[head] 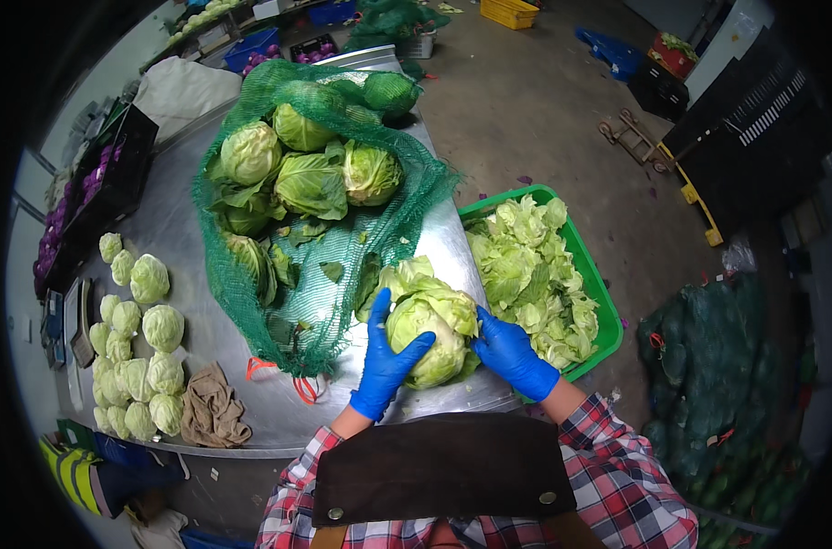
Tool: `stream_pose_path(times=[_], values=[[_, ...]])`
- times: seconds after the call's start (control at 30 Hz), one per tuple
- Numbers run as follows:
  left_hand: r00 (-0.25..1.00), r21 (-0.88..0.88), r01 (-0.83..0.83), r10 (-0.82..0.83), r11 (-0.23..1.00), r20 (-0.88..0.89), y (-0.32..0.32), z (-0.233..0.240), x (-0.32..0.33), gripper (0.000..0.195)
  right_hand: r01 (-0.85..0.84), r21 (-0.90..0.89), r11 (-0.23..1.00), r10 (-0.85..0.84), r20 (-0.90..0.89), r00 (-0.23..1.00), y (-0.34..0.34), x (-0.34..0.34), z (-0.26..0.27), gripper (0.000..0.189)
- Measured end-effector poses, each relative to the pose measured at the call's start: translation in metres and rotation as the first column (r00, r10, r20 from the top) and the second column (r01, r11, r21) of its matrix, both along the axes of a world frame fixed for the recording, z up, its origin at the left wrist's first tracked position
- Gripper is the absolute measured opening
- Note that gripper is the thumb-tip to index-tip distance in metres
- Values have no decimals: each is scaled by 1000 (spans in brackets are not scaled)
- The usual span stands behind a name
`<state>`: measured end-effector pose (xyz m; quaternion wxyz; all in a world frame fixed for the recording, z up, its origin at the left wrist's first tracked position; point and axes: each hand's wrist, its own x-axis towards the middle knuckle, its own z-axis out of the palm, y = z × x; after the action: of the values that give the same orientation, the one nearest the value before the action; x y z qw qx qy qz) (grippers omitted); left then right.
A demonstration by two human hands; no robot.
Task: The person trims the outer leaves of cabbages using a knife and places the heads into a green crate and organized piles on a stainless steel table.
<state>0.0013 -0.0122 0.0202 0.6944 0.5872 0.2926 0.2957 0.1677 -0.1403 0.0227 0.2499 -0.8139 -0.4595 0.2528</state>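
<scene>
Both my hands wear blue gloves and meet at a green cabbage head (426,336) with loosened outer leaves, near the edge of a metal table (182,158). My left hand (388,353) is spread along its left side, thumb over the front. My right hand (512,350) pinches at its right side, by the outer leaves. Beyond it, an opened green mesh sack (306,343) holds several leafy cabbages (311,184). To the right, below the table edge, a green crate (611,326) is heaped with loose cabbage leaves (525,267).
Several trimmed cabbages (139,377) stand in rows at the left beside a brown cloth (215,406). A black crate of purple cabbages (124,171) is farther left. Filled mesh sacks (711,370) lie on the right floor. A person in a high-visibility vest (73,473) is at lower left.
</scene>
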Motion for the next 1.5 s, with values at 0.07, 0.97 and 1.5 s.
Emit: stream_pose_path(times=[0.07, 0.97, 1.5], values=[[970, -78, 142, -155, 987, -188, -2, -15, 3, 88, 47, -6, 999, -47, -70, 996, -4, 21, -35, 56], [916, 123, 346, -307, 930, -256, -15, -12, -40, 88, 15, 204, 979, 38, -256, 966, 36, -18, -34, 42], [980, -129, 146, -161, 981, -113, -30, -31, -27, 98, -87, 96, 992, 91, -31, 995, -22, -48, -14, 61]])
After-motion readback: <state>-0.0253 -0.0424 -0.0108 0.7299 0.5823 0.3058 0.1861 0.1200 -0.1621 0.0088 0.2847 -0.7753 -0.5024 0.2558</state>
